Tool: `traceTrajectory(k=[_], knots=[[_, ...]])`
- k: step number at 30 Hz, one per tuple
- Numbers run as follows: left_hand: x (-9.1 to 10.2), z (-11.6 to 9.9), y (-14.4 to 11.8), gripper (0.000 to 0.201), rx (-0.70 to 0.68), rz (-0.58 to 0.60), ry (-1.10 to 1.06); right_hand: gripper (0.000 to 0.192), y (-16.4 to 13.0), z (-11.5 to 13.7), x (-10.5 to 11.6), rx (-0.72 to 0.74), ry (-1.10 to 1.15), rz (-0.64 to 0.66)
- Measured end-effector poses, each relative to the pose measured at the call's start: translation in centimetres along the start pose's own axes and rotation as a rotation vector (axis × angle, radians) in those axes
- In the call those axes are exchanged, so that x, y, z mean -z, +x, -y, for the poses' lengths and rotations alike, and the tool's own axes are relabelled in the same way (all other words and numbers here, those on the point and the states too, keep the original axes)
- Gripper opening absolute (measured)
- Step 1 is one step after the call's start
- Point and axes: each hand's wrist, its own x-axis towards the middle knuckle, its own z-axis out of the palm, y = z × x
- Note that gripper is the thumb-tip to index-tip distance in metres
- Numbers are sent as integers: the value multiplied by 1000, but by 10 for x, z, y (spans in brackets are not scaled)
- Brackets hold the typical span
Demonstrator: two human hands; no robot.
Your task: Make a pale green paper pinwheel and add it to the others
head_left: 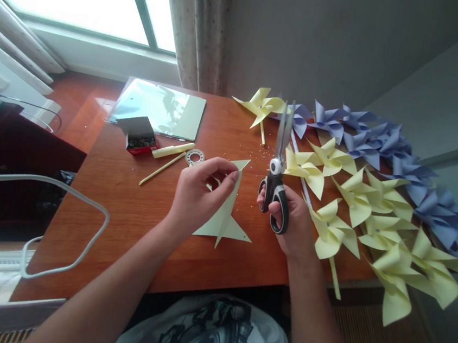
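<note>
The left hand (198,190) pinches the folded yellow paper (224,214) near its upper point, thumb and forefinger pressed together on the sheet, the remaining fingers curled behind it. The paper is held just above the counter (126,210), and whether its lower corners touch the wood cannot be determined. Its long axis runs from the upper tip, near the thumb, down and slightly left to the wide base.

The right hand (289,221) is closed through the loops of the scissors (278,166), fingers wrapped around the black-and-grey handles. The blades point away from the person, nearly upright in the view, and stand almost closed with only a narrow gap at the tips.

Spatial relation: the paper lies immediately left of the scissors, near but not touching. The blade axis runs roughly parallel to the right edge of the paper. The right hand is the nearer hand to that free edge; the left hand already holds the opposite side.

Outward on the counter: a roll of tape (195,157), a yellow stick (161,169) and a small red box (140,135) lie beyond the left hand, with a glossy sheet (169,113) behind them. Finished yellow pinwheels (356,207) and blue pinwheels (379,141) are heaped along the right side.
</note>
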Motion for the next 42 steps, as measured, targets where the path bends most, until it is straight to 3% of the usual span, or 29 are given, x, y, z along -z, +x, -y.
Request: traceTrajectory(k=[8, 13, 19, 42], knots=[[1, 2, 0, 8, -25, -36, -5, 38, 0, -6, -2, -121, -85, 79], [1, 4, 0, 7, -33, -60, -23, 40, -1, -8, 1, 22, -240, 134], [2, 5, 1, 8, -37, -41, -60, 41, 2, -12, 6, 190, -450, 90], [5, 5, 5, 13, -80, 21, 86, 33, 1, -4, 11, 330, -661, 54]])
